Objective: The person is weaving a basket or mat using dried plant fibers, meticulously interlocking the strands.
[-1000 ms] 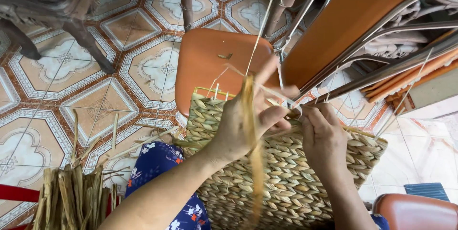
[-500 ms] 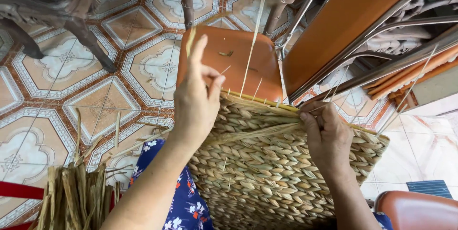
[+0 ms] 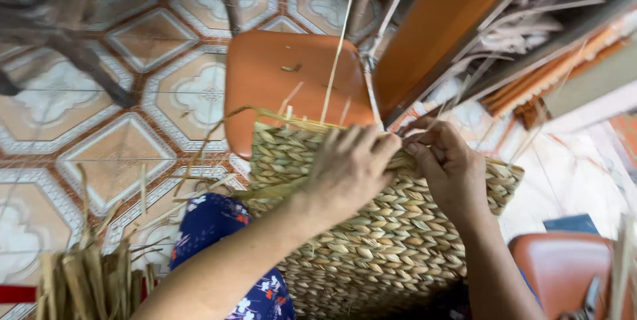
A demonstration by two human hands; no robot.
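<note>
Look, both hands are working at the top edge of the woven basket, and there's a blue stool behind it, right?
Not quite: the stool behind the woven basket is orange, not blue, as the head view shows. Both the left hand and right hand are at the basket's top edge.

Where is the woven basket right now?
In the head view, the basket sits low in the middle, under both hands, just below the orange stool.

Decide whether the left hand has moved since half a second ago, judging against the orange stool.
Yes. The left hand has dropped from in front of the orange stool onto the woven basket, beside the right hand.
</note>
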